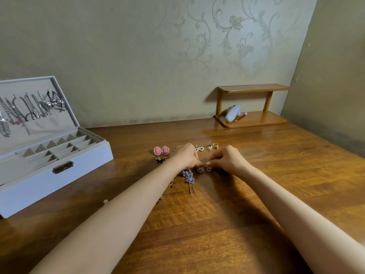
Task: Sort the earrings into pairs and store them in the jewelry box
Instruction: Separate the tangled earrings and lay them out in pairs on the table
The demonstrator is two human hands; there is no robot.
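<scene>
Hands: left hand (187, 157) pinches a beaded hoop (199, 170) | right hand (227, 159) pinches a second hoop (208, 169) just beside it, low over the table (217, 218) | pink pair (161, 150) left of hands, pearl earring (199, 149) and gold earrings (213, 146) behind, purple flowers (189, 176) nearer | box (39, 186) open, far left.

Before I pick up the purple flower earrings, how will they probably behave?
The purple flower earrings are small petal clusters with thin dark wires trailing, so they probably dangle rather than stay stiff. They look light, and the petals may crush under a hard pinch. Lying flat, they should not roll.
</scene>
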